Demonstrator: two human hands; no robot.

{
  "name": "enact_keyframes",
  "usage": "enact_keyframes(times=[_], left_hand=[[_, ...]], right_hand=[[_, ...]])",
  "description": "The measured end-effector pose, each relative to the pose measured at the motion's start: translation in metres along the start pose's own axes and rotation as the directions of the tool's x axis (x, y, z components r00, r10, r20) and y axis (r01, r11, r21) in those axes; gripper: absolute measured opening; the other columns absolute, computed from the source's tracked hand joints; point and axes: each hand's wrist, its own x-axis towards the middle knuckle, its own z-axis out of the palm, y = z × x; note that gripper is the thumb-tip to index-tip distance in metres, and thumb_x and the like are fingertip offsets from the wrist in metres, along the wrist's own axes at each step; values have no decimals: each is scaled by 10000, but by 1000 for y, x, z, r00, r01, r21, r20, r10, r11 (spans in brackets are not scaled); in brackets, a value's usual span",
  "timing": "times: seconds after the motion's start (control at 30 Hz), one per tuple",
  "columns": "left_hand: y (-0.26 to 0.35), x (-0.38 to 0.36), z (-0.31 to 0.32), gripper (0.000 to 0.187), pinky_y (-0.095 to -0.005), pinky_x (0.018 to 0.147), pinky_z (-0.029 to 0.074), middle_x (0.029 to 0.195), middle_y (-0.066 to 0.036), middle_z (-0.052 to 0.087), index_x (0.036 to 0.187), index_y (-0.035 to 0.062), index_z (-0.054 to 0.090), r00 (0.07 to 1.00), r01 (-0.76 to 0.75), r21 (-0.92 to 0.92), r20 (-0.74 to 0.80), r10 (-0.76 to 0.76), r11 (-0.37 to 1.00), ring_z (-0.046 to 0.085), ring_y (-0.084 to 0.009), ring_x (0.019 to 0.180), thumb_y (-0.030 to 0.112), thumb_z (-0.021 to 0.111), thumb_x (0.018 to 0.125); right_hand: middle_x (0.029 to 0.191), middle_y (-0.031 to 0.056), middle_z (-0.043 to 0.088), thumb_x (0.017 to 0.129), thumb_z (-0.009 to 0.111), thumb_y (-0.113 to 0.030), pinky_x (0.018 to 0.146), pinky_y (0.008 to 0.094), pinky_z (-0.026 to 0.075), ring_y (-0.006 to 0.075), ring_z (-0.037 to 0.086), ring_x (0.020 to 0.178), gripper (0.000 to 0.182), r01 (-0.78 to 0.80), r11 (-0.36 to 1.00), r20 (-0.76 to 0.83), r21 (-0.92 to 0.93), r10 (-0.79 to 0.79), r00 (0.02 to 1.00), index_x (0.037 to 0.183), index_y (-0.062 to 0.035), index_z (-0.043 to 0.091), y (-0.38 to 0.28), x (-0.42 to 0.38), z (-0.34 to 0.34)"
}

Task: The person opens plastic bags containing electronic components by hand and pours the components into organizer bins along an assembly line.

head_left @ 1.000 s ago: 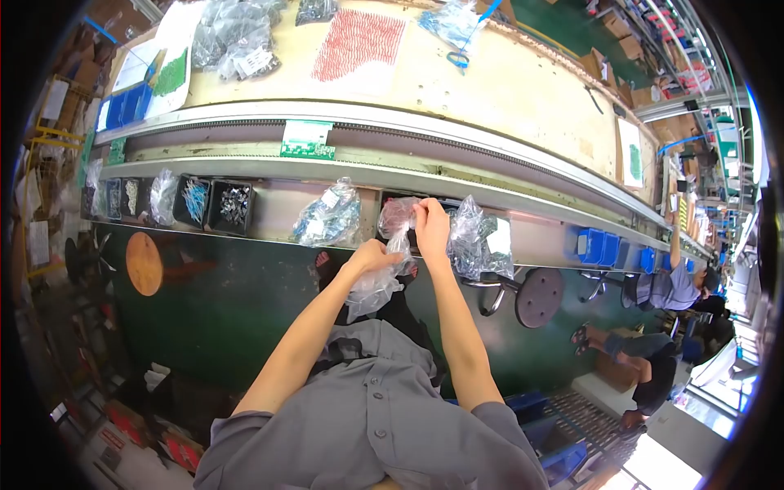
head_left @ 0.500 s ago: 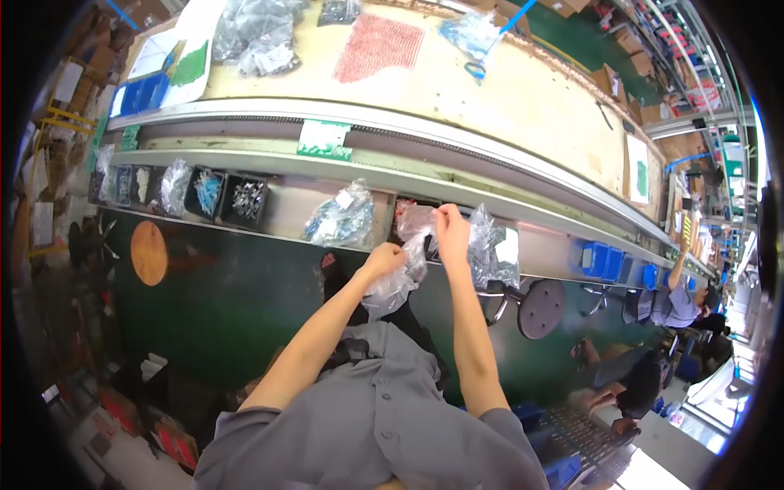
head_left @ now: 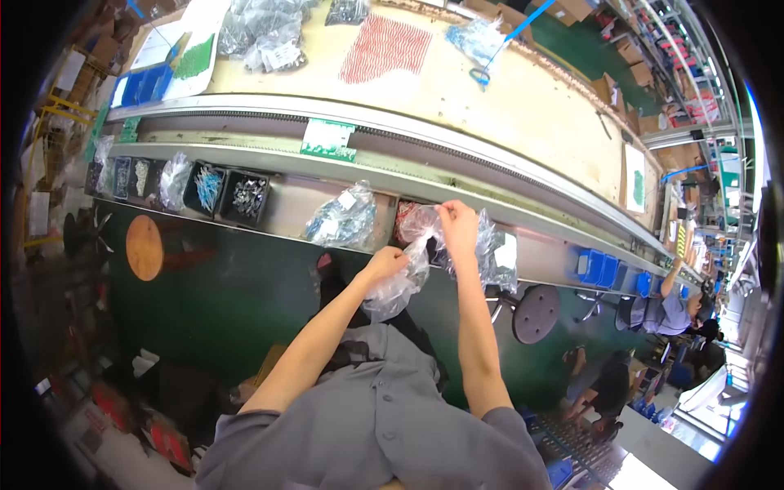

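A clear plastic bag [head_left: 398, 292] hangs in front of me at the bench's near edge, its upper part reaching over a dark bin with reddish parts [head_left: 406, 214]. My left hand [head_left: 387, 263] is closed on the bag's left side. My right hand [head_left: 457, 222] pinches the plastic at the upper right, above the bin. What the bag contains, if anything, I cannot make out. To the left lies another bag [head_left: 343, 216] with bluish parts. Just right of my right hand are more clear bags [head_left: 483, 245] with a white label.
Black bins of blue parts [head_left: 207, 188] and metal parts [head_left: 247, 198] stand left along the shelf. Blue bins [head_left: 597, 268] are on the right. Behind the rail, a board [head_left: 523, 106] holds red strips [head_left: 385, 51]. Stools [head_left: 536, 314] stand below; people work at right.
My right hand has shifted slightly right, and the plastic between my hands is drawn a little tighter. The view has moved slightly.
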Motion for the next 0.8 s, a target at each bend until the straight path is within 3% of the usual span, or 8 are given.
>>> enact_keyframes(times=[0.17,0.33,0.4,0.43,0.53,0.63,0.73,0.8], left_hand=[[1,-4,-1,332,-342,563,425,618,-162,568,697,-19,585,1000,-3,-49,-9,2,999,574,-221,587,308,539,731],[6,-12,0,303,-312,562,417,600,-117,577,706,-15,601,1000,-11,-70,14,12,998,552,-180,566,281,544,743],[2,-11,-4,285,-285,543,390,575,-40,530,705,-31,577,993,98,-143,83,-87,985,465,-98,568,246,536,759],[-3,-11,-4,276,-295,567,415,594,-77,575,707,-25,612,994,107,-192,56,-98,976,527,-131,576,243,545,730],[-17,-8,-7,266,-289,568,414,613,-71,582,712,-21,616,986,166,-223,63,-156,961,526,-131,582,234,541,724],[-21,-8,-6,265,-285,571,413,626,-64,583,722,-19,617,984,176,-240,63,-165,955,523,-126,591,236,543,721],[-20,-8,-7,265,-279,572,409,629,-50,579,731,-16,618,982,185,-247,94,-167,951,514,-114,595,239,548,726],[-17,-6,-11,264,-273,572,406,631,-39,575,738,-14,619,980,190,-249,109,-168,950,504,-103,595,242,552,733]], right_hand=[[490,146,489,705,635,-156,443,339,365,259,478,421,178,55,998,-35,9,-55,998,680,12,585,-2,0,-2],[516,96,526,732,618,-158,475,283,386,153,474,451,177,21,999,102,31,-24,994,772,14,612,13,1,0],[653,71,601,757,590,-131,575,253,425,143,543,602,227,-204,796,172,569,128,977,936,9,589,36,2,7],[857,79,615,767,524,-43,686,252,442,144,567,773,308,-165,768,136,619,102,985,1070,15,518,45,-3,2],[1020,143,560,697,426,88,747,280,454,172,573,850,450,-186,843,88,504,164,983,1136,-2,470,68,-16,-5],[912,157,564,644,544,38,686,303,461,216,575,730,560,-21,994,111,106,10,994,1182,-77,435,64,-39,1],[853,161,575,671,618,-54,598,307,455,205,579,673,367,105,989,131,-102,-91,987,1030,-40,541,67,-43,20],[716,153,583,698,603,-68,569,310,443,218,582,633,182,191,966,-39,-174,-200,979,866,1,588,75,-40,29]])
